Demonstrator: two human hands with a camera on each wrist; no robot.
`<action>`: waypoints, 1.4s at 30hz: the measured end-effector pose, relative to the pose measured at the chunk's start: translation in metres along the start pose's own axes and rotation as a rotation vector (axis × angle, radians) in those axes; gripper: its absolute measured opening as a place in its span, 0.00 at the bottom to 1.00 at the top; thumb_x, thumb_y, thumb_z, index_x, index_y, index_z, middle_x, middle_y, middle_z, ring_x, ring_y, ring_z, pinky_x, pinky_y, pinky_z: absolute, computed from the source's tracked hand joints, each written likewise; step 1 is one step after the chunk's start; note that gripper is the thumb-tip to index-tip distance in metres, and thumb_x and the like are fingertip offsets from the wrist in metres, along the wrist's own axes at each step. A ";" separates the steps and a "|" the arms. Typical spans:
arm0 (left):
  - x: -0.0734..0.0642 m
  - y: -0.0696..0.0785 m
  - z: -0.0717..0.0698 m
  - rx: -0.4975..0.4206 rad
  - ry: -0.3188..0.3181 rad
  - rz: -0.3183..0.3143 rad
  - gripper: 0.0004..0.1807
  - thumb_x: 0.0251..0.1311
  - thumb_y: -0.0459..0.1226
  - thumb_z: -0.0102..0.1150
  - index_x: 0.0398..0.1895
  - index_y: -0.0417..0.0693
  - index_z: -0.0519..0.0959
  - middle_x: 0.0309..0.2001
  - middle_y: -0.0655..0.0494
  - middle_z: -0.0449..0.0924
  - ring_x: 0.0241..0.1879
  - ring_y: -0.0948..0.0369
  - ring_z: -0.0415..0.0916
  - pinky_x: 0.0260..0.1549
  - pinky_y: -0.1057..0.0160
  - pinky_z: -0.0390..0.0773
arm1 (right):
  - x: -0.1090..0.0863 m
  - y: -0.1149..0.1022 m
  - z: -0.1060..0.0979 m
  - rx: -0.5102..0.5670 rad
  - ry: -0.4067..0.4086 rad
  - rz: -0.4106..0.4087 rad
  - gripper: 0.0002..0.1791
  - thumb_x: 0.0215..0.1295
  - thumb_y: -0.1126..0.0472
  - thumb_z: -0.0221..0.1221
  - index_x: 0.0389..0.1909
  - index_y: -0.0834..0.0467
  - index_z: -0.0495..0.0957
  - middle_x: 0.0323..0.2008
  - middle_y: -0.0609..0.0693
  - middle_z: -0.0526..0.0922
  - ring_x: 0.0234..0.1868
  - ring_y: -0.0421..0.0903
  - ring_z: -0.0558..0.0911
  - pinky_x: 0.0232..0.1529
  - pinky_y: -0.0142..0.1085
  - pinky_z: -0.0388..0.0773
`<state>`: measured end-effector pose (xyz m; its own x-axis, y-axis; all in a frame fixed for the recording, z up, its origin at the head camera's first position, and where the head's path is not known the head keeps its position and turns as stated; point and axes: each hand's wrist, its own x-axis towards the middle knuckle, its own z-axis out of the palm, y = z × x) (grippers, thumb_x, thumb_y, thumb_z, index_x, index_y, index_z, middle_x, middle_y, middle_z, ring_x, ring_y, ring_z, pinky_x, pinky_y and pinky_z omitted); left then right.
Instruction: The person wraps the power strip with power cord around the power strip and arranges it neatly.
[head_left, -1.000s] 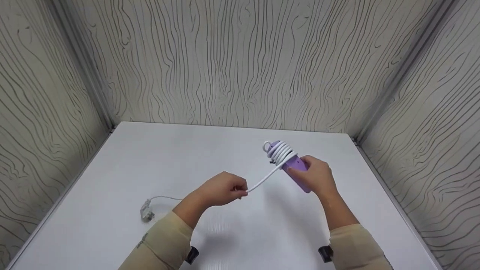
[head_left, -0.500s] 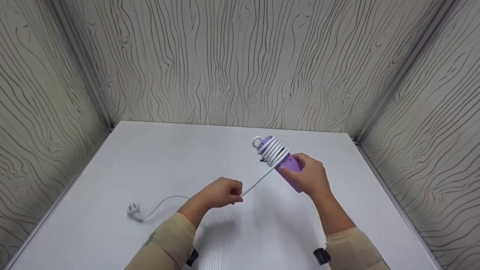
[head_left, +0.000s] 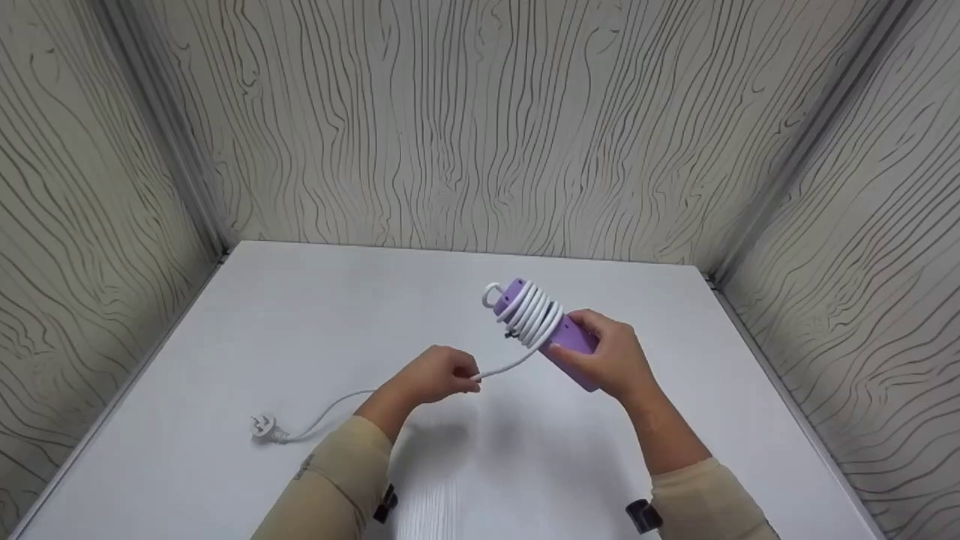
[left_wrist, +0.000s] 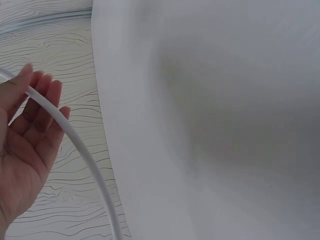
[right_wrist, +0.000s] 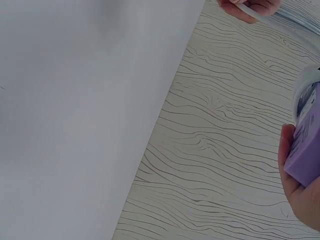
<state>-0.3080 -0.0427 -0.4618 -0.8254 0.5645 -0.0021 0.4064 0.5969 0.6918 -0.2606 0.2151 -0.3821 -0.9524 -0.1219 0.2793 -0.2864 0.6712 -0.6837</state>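
A purple power strip is held by my right hand, thumb on one face and fingers round the other side. White cord is wound in several turns about its far end, and a small loop sticks out there. From the turns the cord runs to my left hand, which pinches it between thumb and fingers; in the left wrist view the cord crosses the fingers. Past the left wrist the cord's tail ends in a white plug on the table.
The white table lies under both hands. Wood-patterned panels stand at the back and on both sides. Black wrist mounts show at the sleeves.
The power strip and right hand have shifted left. The cord between the hands has gone from taut to slightly slack. The plug has slid left and turned over.
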 end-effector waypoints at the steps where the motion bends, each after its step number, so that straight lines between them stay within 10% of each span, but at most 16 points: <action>1: 0.001 -0.002 -0.001 -0.005 0.003 -0.008 0.02 0.53 0.40 0.63 0.28 0.54 0.81 0.24 0.66 0.76 0.26 0.66 0.69 0.28 0.66 0.72 | -0.001 0.000 0.000 0.006 -0.006 -0.022 0.26 0.46 0.46 0.67 0.47 0.51 0.77 0.42 0.47 0.81 0.39 0.47 0.78 0.40 0.46 0.77; 14: 0.012 0.003 -0.003 -0.061 -0.024 -0.039 0.03 0.49 0.41 0.67 0.28 0.57 0.82 0.24 0.65 0.78 0.25 0.65 0.71 0.28 0.66 0.74 | -0.011 -0.014 0.007 0.020 -0.050 -0.302 0.25 0.45 0.48 0.69 0.46 0.50 0.76 0.40 0.40 0.81 0.36 0.38 0.77 0.36 0.37 0.76; 19: 0.014 0.005 -0.004 -0.105 0.118 0.060 0.05 0.50 0.34 0.64 0.28 0.52 0.78 0.25 0.63 0.77 0.26 0.65 0.71 0.31 0.62 0.75 | -0.014 -0.016 0.012 0.028 -0.095 -0.416 0.26 0.46 0.48 0.69 0.47 0.52 0.77 0.41 0.40 0.81 0.36 0.38 0.78 0.34 0.35 0.77; 26: 0.016 0.010 -0.016 0.154 0.187 0.068 0.09 0.53 0.33 0.56 0.18 0.51 0.76 0.20 0.64 0.75 0.22 0.66 0.69 0.26 0.66 0.73 | -0.017 -0.015 0.017 0.044 -0.218 -0.513 0.24 0.47 0.49 0.68 0.46 0.51 0.76 0.40 0.41 0.80 0.36 0.38 0.78 0.35 0.34 0.77; 42: 0.013 0.031 -0.045 0.224 0.289 0.101 0.02 0.49 0.36 0.62 0.27 0.49 0.82 0.27 0.62 0.77 0.28 0.65 0.73 0.32 0.65 0.76 | -0.023 -0.016 0.030 0.025 -0.384 -0.632 0.22 0.48 0.47 0.66 0.45 0.49 0.76 0.37 0.40 0.81 0.32 0.35 0.77 0.30 0.29 0.75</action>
<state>-0.3241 -0.0423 -0.4074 -0.8405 0.4618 0.2834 0.5403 0.6746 0.5030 -0.2369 0.1852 -0.3979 -0.5728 -0.7300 0.3728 -0.7905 0.3717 -0.4868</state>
